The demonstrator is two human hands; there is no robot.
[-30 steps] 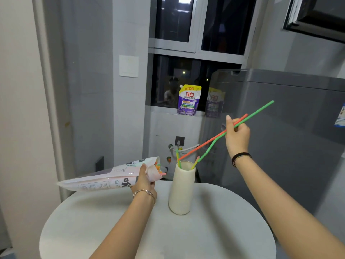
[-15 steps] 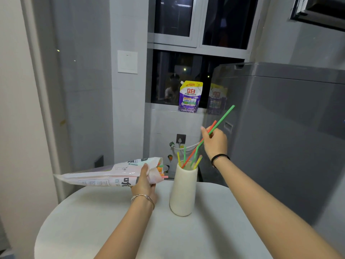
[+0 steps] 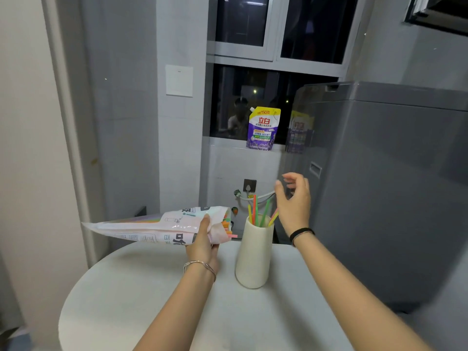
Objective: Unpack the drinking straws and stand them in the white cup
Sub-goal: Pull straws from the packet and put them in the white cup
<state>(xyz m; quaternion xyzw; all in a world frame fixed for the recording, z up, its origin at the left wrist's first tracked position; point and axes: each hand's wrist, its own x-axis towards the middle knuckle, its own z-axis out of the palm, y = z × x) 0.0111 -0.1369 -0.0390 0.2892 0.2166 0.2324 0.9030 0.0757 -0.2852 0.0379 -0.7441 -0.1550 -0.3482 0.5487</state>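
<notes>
Coloured straws [image 3: 265,214] stand in the white cup [image 3: 254,259]; our right hand [image 3: 295,206] hovers spread beside them, left hand [image 3: 202,243] gripping the packet [image 3: 152,226].

Left grip [image 3: 202,239] clenched (thumb on top), right grip [image 3: 293,201] raised and slack.

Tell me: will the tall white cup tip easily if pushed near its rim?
Probably: the white cup is tall and narrow, so a high push could topple it. The thin straws inside likely add little weight. Pushed low, it may slide on the smooth table.
</notes>
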